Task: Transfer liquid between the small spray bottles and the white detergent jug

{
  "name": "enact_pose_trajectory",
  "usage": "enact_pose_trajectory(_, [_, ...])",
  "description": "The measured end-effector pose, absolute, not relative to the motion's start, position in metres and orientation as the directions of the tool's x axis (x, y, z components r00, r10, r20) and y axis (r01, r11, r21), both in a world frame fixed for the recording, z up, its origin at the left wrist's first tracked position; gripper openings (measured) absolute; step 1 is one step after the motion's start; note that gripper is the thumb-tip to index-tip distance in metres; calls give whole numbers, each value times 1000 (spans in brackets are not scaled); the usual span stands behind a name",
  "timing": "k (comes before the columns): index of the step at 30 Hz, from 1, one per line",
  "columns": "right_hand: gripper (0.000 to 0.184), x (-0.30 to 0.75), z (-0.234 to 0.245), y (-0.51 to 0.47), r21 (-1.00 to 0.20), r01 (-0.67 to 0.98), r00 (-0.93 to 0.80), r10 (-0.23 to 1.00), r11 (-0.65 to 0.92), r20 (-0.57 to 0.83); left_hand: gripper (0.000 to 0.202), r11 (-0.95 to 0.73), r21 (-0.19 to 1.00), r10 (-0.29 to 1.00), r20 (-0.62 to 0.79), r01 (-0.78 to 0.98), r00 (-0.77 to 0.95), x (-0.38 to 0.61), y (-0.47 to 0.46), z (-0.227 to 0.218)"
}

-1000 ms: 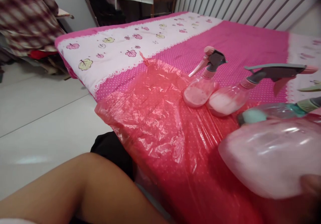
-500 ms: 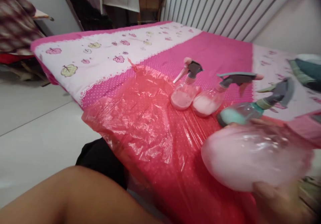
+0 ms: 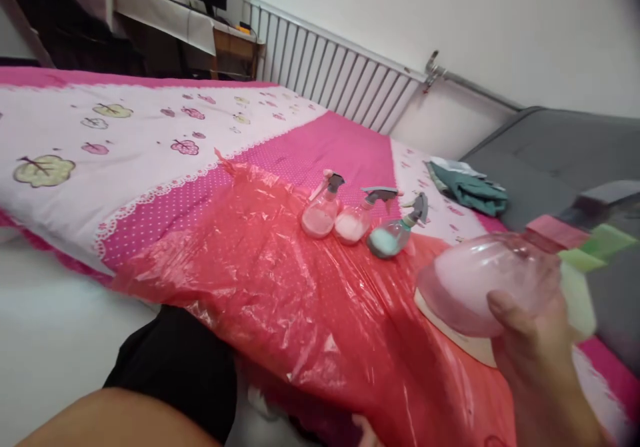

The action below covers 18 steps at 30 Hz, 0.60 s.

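Observation:
My right hand (image 3: 537,350) is closed around the round body of a translucent pink spray bottle (image 3: 475,280), held tilted just above the red plastic sheet (image 3: 280,287) at the right. The bottle's pink collar and a pale green part stick out to the right, blurred. Under the bottle, a cream-white piece (image 3: 463,341) shows. Three small spray bottles lie side by side further up the sheet: two pink ones (image 3: 320,212) (image 3: 356,219) and a teal one (image 3: 393,237). Of my left hand (image 3: 367,435), only a fingertip shows at the bottom edge, below the plastic.
The plastic covers part of a pink and white bed sheet (image 3: 125,147) with leaf prints. Folded green cloth (image 3: 470,190) lies near the grey headboard (image 3: 550,153). A radiator (image 3: 330,80) lines the wall. My bare leg (image 3: 120,420) and dark shorts (image 3: 175,367) are at the lower left.
The view has swung right and pulled back, so the three lying bottles look smaller and farther. My right hand still holds the pink bottle, now with fingers plainly visible on it.

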State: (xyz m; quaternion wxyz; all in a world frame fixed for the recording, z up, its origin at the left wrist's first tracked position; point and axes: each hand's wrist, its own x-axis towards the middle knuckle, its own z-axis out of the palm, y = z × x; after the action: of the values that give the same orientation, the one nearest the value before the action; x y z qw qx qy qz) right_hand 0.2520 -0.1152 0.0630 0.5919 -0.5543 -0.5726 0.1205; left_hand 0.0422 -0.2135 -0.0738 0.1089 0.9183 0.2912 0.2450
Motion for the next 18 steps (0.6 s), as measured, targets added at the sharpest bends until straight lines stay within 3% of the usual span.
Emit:
enact_pose_trajectory(3, [81,248,59,-126,-858,431,400,792,281,461,30,-836,298,548,446,460,708,36,-206,-69])
enact_pose_trajectory(7, [87,248,54,-132,-841,488,405,793,233,455,31,-857,240,512,505,457,695,29,-200,-63])
enact_pose_trajectory(14, [83,230,52,-120,-800,535,370,777,271,510,35,-856,-109,385,517,505,765,11,-195,-64])
enact_pose_trajectory(18, [79,216,48,-120,-797,524,354,775,299,523,30,-885,-270,225,464,379,857,-3,-182,-73])
